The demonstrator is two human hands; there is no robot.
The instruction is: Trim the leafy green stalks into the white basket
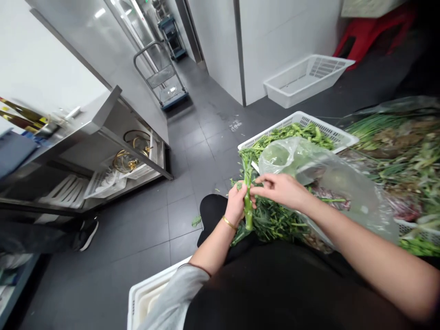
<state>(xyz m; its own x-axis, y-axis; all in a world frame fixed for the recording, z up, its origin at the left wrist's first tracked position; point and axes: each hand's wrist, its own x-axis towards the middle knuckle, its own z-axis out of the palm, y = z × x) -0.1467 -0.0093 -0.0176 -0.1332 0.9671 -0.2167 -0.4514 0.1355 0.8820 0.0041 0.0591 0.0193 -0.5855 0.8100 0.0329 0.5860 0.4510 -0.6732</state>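
Observation:
My left hand (pixel 237 204), with a gold bangle at the wrist, grips a thick green vegetable stalk (pixel 248 201) held upright. My right hand (pixel 278 189) reaches across from the right, its fingertips pinched against the stalk. Leafy greens (pixel 271 224) lie heaped on my lap under both hands. Behind them stands a white plastic basket (pixel 302 124) filled with cut greens. A clear plastic bag (pixel 330 183) lies over part of the basket and pile. A larger mixed heap of greens and spring onions (pixel 402 156) spreads to the right.
A stainless steel shelf unit (pixel 99 120) stands left, and a person's leg and shoe (pixel 87 233) show below it. Dark tiles (pixel 192 183) cover the floor. Further off are a white basket (pixel 305 80), a metal trolley (pixel 161 75) and a red stool (pixel 371 32).

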